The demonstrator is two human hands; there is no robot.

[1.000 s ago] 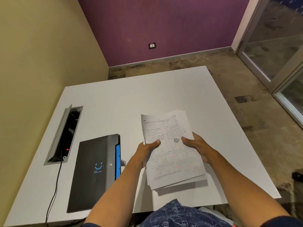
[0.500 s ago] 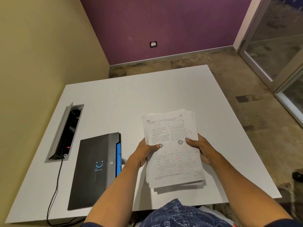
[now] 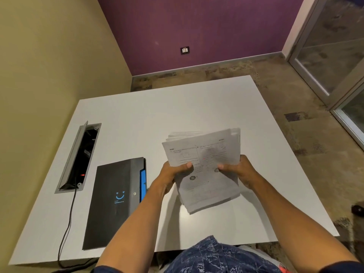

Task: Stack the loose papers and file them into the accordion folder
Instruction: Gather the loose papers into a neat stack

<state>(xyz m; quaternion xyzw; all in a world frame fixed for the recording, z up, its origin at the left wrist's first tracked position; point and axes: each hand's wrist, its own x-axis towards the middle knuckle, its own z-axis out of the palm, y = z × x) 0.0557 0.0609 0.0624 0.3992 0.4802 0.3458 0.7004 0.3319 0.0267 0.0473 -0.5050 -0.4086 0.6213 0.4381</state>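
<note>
Paper stack [image 3: 204, 174], gripped by left hand [image 3: 173, 174] and right hand [image 3: 239, 172], should be squared before the accordion folder [image 3: 116, 201] is opened.

Papers [image 3: 204, 170]: thin white printed sheets, matt, edges uneven. Accordion folder [image 3: 114, 201]: black, smooth, faint sheen, plastic-looking, blue inner gusset. Table [image 3: 177, 111]: white, smooth, matt laminate. Cable box [image 3: 78, 156] at 9 o'clock: brushed grey metal frame. Floor [image 3: 285, 95]: mottled, rough.
</note>
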